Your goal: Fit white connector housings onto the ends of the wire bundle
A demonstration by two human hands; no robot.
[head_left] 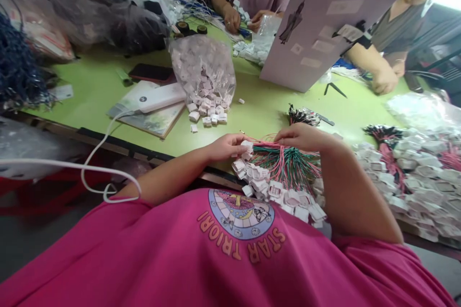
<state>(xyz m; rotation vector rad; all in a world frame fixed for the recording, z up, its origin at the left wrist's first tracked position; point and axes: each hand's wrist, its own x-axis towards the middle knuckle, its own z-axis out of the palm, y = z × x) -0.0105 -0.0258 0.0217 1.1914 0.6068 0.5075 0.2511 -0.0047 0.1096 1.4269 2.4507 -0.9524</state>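
Note:
At the table's near edge, my left hand [229,147] is closed on a white connector [247,147]. Pink and green wires [288,163] fan out to the right of it, with many white connectors [257,177] hanging along the table edge below. My right hand [297,135] has its fingers pressed together on the pink wires at the top of this bundle. What lies between those fingertips is too small to make out. Beyond my hands, an open clear bag [203,67] spills loose white connectors [212,110] onto the green table [248,120].
A white power bank [162,97] with a cable rests on a notebook [158,124], near a dark phone [151,73]. A tall box [302,33] stands ahead. Wire bundles with connectors [421,177] lie right. Two people work across the table.

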